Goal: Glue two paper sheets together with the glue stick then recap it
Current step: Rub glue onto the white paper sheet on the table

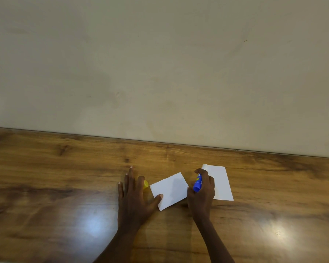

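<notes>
Two small white paper sheets lie on the wooden table (65, 168). The nearer sheet (171, 188) is tilted, and my left hand (134, 198) lies flat beside it with the thumb pressing its lower left corner. A yellow cap (145, 184) peeks out from under that hand's index finger. My right hand (202, 194) grips a blue glue stick (198, 184) at the sheet's right edge; its bottom end points toward me and its tip is hidden in the fist. The second sheet (221, 184) lies behind my right hand, partly covered by it.
A plain beige wall (160, 63) rises along the table's far edge. Bright light reflections sit on the glossy tabletop near me, left and right of my arms.
</notes>
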A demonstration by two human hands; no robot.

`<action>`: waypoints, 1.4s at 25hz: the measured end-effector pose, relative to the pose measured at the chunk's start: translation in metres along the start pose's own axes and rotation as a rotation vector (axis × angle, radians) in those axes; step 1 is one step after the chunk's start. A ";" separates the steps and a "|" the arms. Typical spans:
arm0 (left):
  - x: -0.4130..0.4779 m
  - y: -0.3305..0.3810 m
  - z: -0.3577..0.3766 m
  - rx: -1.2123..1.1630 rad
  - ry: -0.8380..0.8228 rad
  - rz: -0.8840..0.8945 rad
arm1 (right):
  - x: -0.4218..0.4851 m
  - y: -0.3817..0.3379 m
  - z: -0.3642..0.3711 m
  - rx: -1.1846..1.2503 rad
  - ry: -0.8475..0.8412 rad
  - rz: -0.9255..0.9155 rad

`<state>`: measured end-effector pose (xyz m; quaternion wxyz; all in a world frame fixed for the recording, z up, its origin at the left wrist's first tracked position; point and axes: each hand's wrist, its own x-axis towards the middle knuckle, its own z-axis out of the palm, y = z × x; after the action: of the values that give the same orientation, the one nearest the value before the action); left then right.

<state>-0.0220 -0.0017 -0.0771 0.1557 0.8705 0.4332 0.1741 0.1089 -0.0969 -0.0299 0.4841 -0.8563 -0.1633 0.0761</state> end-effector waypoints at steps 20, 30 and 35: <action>0.000 0.001 0.000 -0.006 -0.028 -0.020 | 0.036 -0.015 0.014 -0.417 -0.650 -0.596; -0.001 0.001 -0.001 0.009 -0.013 0.009 | -0.012 -0.007 0.021 0.382 -0.418 -0.015; -0.001 0.001 -0.002 -0.004 -0.013 0.019 | -0.016 -0.006 0.029 0.180 -0.420 -0.134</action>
<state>-0.0220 -0.0028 -0.0751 0.1585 0.8753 0.4237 0.1707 0.0847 -0.0761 -0.0401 0.5178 -0.7622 -0.3094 0.2348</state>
